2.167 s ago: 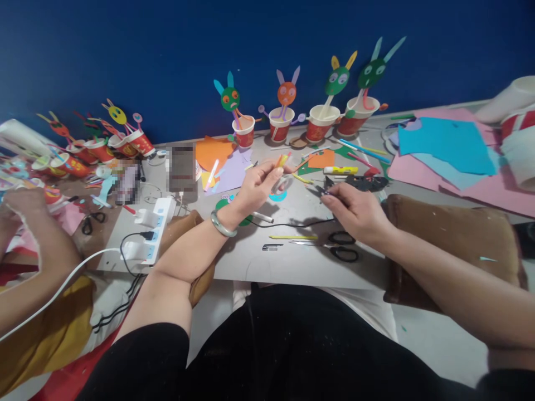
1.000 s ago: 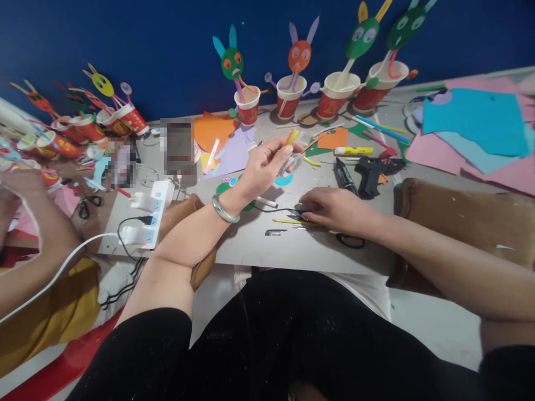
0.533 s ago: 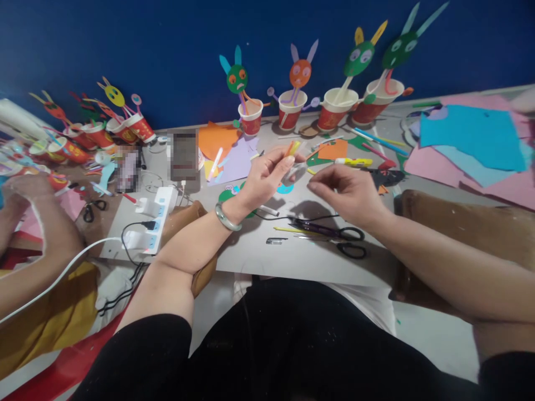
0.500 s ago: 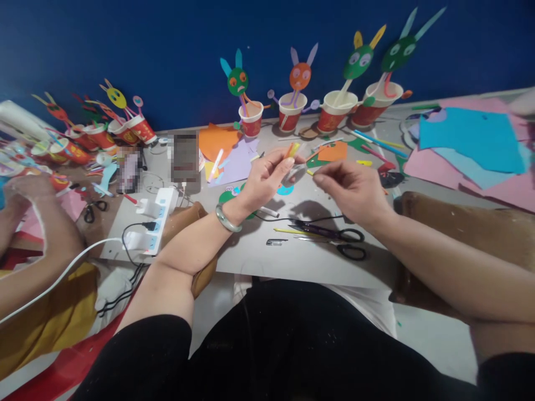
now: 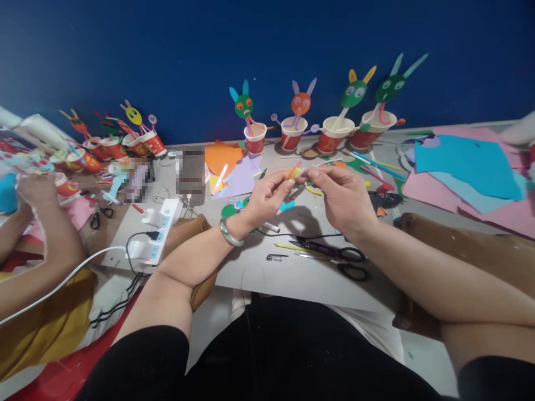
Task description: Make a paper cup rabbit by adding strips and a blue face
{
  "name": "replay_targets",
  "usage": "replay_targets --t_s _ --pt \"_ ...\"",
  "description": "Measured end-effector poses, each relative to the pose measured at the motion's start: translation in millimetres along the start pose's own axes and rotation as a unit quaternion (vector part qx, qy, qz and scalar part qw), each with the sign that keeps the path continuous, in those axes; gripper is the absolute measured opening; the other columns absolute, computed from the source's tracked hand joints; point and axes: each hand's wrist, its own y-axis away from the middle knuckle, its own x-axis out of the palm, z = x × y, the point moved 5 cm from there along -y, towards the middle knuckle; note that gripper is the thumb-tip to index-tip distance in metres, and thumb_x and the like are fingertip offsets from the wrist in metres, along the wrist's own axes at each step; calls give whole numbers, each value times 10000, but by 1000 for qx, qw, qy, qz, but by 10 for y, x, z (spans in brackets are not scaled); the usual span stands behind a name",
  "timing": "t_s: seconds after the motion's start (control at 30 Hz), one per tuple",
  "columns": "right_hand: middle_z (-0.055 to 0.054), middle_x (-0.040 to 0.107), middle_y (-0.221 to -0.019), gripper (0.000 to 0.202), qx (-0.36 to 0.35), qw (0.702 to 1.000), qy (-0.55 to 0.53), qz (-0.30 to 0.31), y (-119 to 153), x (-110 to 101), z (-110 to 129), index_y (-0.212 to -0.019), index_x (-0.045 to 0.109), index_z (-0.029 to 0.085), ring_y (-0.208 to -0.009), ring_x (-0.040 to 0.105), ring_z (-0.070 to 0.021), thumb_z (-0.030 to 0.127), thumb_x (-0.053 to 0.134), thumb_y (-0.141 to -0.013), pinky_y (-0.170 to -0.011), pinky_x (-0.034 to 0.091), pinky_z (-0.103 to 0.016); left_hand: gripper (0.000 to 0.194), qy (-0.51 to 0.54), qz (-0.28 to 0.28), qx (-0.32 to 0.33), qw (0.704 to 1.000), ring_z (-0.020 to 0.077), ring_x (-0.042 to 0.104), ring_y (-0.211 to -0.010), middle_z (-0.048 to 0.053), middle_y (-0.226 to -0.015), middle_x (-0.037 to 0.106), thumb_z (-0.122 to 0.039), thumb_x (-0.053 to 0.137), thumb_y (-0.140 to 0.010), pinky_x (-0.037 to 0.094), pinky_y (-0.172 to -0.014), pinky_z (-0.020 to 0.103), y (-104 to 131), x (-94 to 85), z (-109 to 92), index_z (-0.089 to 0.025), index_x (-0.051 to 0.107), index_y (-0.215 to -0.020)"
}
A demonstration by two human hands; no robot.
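Note:
My left hand (image 5: 271, 196), with a jade-coloured bangle on its wrist, pinches a small yellow-and-orange piece (image 5: 296, 171) that looks like paper. Close on its right, the thumb and fingers of my right hand (image 5: 345, 197) are pressed together near that piece; what they hold, if anything, is too small to make out. Below the hands on the grey table lie black-handled scissors (image 5: 351, 262), a yellow strip (image 5: 292, 247), a pen cap (image 5: 276, 257) and a white marker (image 5: 271, 227).
Red paper cups (image 5: 292, 139) with paper rabbit-like figures line the blue wall. Blue sheets (image 5: 468, 167) lie on pink paper at right. Orange paper (image 5: 223, 157) and purple paper (image 5: 238, 181) lie left. A power strip (image 5: 165, 231) has cables. Another person's arms (image 5: 54, 223) are far left.
My right hand has moved left and up, its fingertips now close beside the piece in my left hand. The view has tilted slightly, so the cups appear lower.

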Motion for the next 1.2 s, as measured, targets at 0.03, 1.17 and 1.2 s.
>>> replay_targets --t_s 0.03,1.17,1.2 --pt "-3 787 -841 227 7 1000 -24 1 2 11 -18 -794 766 265 -908 758 -203 456 884 -832 -937 600 -380 539 11 7 -9 1000 145 717 -932 119 -1141 761 -678 589 -1016 614 -776 278 2 13 7 -177 789 -1037" --pt "-43 800 -954 265 -21 991 32 128 -35 -92 158 -759 702 301 -1355 697 -369 419 937 -798 -1204 509 -603 213 303 38 -362 881 33 541 -473 -53 -647 599 -230 542 -1092 452 -497 185 74 254 4 -165 708 -975" --pt "-42 792 -929 267 -15 991 30 126 -36 -91 156 -751 703 304 -1363 691 -375 393 953 -777 -1207 503 -608 218 300 38 -363 881 33 538 -476 -51 -651 599 -238 545 -1093 451 -501 185 75 250 12 -165 715 -978"
